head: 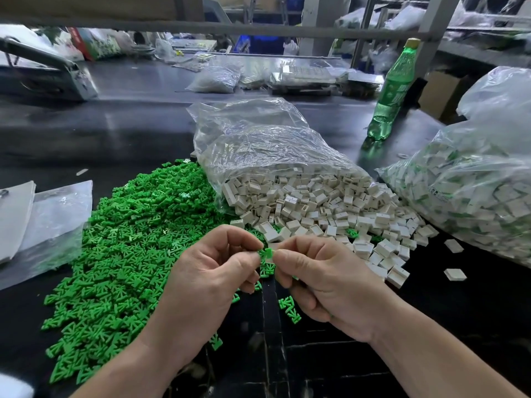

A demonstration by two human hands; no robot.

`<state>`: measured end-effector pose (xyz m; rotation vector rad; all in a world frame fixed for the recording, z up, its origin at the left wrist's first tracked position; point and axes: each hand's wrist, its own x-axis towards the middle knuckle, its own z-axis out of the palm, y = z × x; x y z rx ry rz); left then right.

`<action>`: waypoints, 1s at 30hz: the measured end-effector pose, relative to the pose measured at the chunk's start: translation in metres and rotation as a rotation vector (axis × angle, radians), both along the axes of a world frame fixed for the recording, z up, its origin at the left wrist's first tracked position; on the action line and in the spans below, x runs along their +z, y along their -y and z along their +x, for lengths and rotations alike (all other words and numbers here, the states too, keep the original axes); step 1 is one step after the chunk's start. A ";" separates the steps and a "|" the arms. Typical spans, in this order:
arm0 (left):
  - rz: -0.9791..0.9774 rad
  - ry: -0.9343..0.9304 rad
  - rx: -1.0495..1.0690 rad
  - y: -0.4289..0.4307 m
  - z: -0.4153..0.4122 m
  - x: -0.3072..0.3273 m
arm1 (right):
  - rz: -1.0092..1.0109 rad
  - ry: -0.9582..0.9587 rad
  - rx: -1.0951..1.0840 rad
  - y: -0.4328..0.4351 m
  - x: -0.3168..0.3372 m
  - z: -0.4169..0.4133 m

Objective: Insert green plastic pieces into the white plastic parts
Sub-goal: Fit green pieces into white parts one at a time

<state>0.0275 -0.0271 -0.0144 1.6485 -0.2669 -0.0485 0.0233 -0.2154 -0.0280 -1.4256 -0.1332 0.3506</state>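
STEP: joining one pair, near centre above desk [431,326] | left hand [218,271] grip pinches green piece [268,253] | right hand [324,282] grip pinches its right edge; white part there unclear | SUPPLY: green pile [129,239] left, white parts [316,202] right | NEXT: likely align, press home

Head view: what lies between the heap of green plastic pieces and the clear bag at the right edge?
An open clear plastic bag spilling white box-shaped plastic parts, head view.
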 end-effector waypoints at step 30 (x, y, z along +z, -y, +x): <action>0.057 0.026 -0.005 0.001 -0.001 -0.002 | -0.126 0.132 -0.053 -0.004 0.011 -0.009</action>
